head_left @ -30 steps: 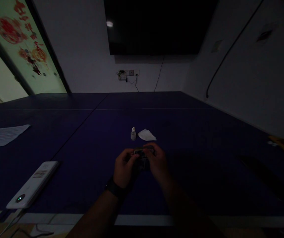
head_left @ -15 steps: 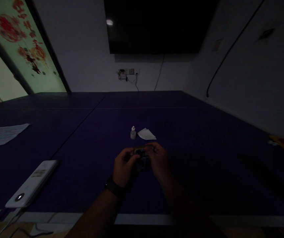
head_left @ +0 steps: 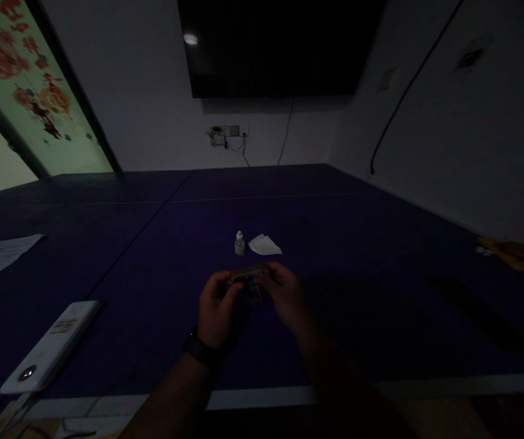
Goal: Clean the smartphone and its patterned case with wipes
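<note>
My left hand (head_left: 213, 311), with a dark band on its wrist, grips one end of a small dark object (head_left: 250, 275) that has a pale brownish upper edge. At the other end, the thumb and fingers of my right hand (head_left: 288, 297) are closed on it. Both hands hold it just above the dark blue table (head_left: 161, 262); the dim light hides its kind. Beyond the hands stands a small clear dropper bottle (head_left: 240, 246) with a white cap. Just right of the bottle lies a folded white tissue or paper (head_left: 265, 245).
A white power bank (head_left: 51, 347) with a cable lies at the near left. Printed sheets (head_left: 0, 256) are at the far left. A dark flat shape (head_left: 476, 308) and a yellow item (head_left: 513, 253) lie on the right. A wall screen (head_left: 280, 49) hangs behind the table.
The whole view has shifted slightly, so things appear farther left. Both hands still hold the small object, whose brownish edge now looks more tilted.
</note>
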Motion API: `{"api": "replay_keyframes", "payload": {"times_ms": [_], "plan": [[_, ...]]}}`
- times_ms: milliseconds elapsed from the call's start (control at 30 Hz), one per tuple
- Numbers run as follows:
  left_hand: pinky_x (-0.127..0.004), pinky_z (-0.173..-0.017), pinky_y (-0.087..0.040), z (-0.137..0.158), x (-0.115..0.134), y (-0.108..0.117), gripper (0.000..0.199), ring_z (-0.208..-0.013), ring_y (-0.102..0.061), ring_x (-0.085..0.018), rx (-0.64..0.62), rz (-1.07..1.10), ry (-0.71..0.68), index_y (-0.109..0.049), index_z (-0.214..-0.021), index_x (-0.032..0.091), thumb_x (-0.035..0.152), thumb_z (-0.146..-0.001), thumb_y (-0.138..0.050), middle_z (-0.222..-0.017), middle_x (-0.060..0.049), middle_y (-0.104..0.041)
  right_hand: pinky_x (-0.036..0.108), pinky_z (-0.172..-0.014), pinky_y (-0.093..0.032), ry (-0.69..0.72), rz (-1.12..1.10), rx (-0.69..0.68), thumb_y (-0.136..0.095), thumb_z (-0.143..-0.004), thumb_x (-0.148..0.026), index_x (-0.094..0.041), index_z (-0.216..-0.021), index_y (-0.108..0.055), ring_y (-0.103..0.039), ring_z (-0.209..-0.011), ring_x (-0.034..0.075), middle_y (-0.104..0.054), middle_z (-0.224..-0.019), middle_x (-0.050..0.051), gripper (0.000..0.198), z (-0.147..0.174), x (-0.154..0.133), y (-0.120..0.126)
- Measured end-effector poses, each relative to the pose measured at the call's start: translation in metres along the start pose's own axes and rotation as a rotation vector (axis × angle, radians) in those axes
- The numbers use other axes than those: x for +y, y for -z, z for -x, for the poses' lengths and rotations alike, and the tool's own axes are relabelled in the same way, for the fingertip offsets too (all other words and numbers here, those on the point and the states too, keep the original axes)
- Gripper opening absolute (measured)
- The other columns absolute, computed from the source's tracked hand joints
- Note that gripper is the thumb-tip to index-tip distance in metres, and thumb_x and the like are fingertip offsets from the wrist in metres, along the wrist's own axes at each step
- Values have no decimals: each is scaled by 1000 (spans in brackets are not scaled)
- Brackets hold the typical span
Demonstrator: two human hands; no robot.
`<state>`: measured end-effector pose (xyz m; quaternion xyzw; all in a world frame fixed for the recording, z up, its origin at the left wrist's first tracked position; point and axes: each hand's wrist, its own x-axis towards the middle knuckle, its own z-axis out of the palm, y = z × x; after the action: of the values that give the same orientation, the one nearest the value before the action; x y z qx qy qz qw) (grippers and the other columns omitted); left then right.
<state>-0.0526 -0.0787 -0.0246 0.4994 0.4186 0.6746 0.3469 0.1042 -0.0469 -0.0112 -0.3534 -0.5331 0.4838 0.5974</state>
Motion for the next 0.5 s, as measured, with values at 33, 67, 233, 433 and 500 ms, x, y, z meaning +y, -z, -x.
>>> {"api": "replay_keyframes", "payload": {"times_ms": [33, 67, 233, 433, 500], "plan": [[-27, -79, -51, 1, 1, 0, 21, -87, -67, -16, -14, 22, 0, -70, -96, 22, 37, -84, -78, -91, -1, -73, 31, -67, -56, 8, 13, 2, -84, -72, -52, -23, -85, -74, -72, -75, 22, -77, -80, 3, 33, 1, 0, -1], [-27, -79, -51, 2, 3, 0, 22, -88, -67, -17, -30, 42, -4, -70, -98, 22, 38, -85, -78, -92, -2, -73, 30, -65, -55, 19, 28, 5, -82, -75, -51, -23, -84, -75, -71, -73, 21, -76, -79, 2, 30, 2, 0, -1], [-26, -84, -52, 6, 21, -3, 26, -97, -68, -16, -142, 8, -137, -72, -111, 26, 35, -88, -78, -105, -2, -72, 31, -76, -53, 111, 107, -11, -84, -76, -40, -24, -83, -77, -69, -82, 20, -75, -84, 2, 18, 9, -8, -1], [-24, -79, -51, 4, 30, -5, 13, -90, -66, -13, -154, -209, -340, -76, -105, 28, 25, -94, -70, -96, 0, -71, 30, -70, -52, 159, 179, -67, -84, -76, -40, -26, -79, -78, -67, -75, 19, -75, -79, 1, 15, 10, -15, 0], [-23, -77, -51, 4, 30, -4, 10, -87, -66, -13, -149, -232, -364, -75, -101, 27, 23, -94, -69, -93, 0, -71, 29, -69, -51, 157, 197, -83, -85, -75, -41, -26, -76, -77, -66, -72, 18, -74, -75, 0, 17, 9, -16, 0]]}}
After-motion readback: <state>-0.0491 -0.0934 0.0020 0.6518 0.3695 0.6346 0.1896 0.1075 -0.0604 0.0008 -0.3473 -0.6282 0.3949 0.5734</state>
